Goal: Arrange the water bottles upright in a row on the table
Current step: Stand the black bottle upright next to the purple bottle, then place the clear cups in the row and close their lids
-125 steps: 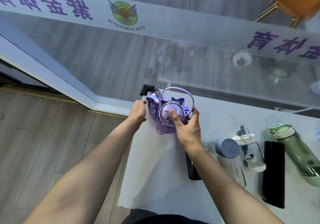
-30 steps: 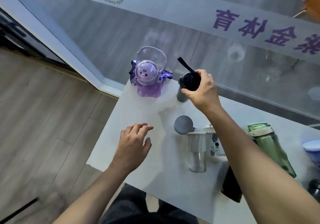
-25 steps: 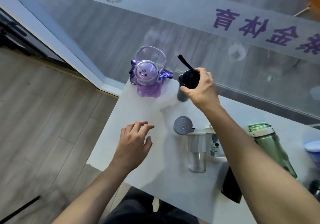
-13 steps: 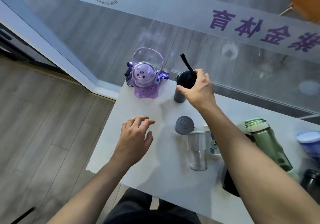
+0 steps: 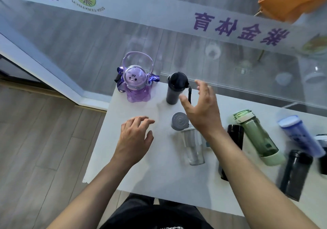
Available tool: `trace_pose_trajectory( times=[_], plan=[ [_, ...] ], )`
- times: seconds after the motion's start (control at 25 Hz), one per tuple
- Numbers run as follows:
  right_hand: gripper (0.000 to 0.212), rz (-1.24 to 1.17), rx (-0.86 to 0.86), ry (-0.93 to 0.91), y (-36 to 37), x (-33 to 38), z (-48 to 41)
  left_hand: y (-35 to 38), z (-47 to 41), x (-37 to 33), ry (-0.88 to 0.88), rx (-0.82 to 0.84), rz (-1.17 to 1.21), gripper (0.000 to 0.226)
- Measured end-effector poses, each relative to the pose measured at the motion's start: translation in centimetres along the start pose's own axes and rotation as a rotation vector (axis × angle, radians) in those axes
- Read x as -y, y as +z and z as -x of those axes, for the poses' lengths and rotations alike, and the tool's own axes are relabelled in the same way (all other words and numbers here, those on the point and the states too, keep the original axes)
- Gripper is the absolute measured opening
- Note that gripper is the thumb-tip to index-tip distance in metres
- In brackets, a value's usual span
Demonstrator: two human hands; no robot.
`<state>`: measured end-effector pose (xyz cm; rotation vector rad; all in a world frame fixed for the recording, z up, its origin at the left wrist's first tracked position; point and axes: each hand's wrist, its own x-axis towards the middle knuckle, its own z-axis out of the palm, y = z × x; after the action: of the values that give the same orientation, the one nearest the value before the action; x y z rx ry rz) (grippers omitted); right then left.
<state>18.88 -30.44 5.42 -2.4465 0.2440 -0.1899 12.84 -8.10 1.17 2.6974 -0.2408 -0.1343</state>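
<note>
far left at the back of the white table (image 5: 150,175) we've got the purple bottle (image 5: 137,85) standing upright, its handle arched over a domed lid with a little face, a strap bunched around it. just beside it to the right stands the black bottle (image 5: 175,89), upright too, its strap hanging down the right side, and the two make the start of a row along the glass (image 5: 88,52).

in front, our left hand (image 5: 135,140) hovers low over bare tabletop, fingers spread and slightly curled, gripping nothing. next along, the clear bottle (image 5: 191,144) lies on its side, grey cap pointing toward the row.

our right hand (image 5: 201,108) is up above that cap, just right of the black bottle, fingers and thumb wide apart, empty, not touching the bottle.

beyond the forearm, a black flask (image 5: 235,135) lies flat and partly hidden. then the green bottle (image 5: 256,136) on its side, a blue bottle (image 5: 299,136) blurred, and a dark bottle (image 5: 295,174) lying near the right edge.
</note>
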Motion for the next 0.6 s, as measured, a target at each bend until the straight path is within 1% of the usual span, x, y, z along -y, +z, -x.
trace_pose_trajectory(
  times=[0.08, 0.16, 0.24, 0.28, 0.4, 0.52, 0.6],
  plan=[
    [0.073, 0.049, 0.107, -0.064, -0.5, 0.0, 3.6, 0.3, -0.2, -0.4, 0.026, 0.010, 0.013, 0.032],
    [0.078, 0.180, 0.235, -0.097, 0.1, -0.3, 5.9, 0.6, -0.5, -0.9, 0.062, 0.021, 0.021, 0.032],
    [0.073, 0.254, 0.293, -0.101, 1.1, -0.9, 6.6, 0.8, -0.7, -1.2, 0.103, 0.027, 0.023, 0.032],
    [0.068, 0.252, 0.301, -0.088, 1.4, -1.1, 6.6, 0.9, -0.7, -1.3, 0.120, 0.027, 0.025, 0.032],
    [0.060, 0.170, 0.271, -0.027, 1.4, -1.0, 6.5, 1.3, -0.6, -1.4, 0.151, 0.033, 0.046, 0.032],
    [0.056, 0.013, 0.162, 0.019, 0.1, -1.0, 5.6, 1.6, -0.6, -1.4, 0.156, 0.048, 0.063, 0.031],
    [0.056, -0.032, 0.102, 0.030, -1.3, -1.6, 4.2, 1.5, -0.8, -1.6, 0.159, 0.044, 0.068, 0.031]
  ],
)
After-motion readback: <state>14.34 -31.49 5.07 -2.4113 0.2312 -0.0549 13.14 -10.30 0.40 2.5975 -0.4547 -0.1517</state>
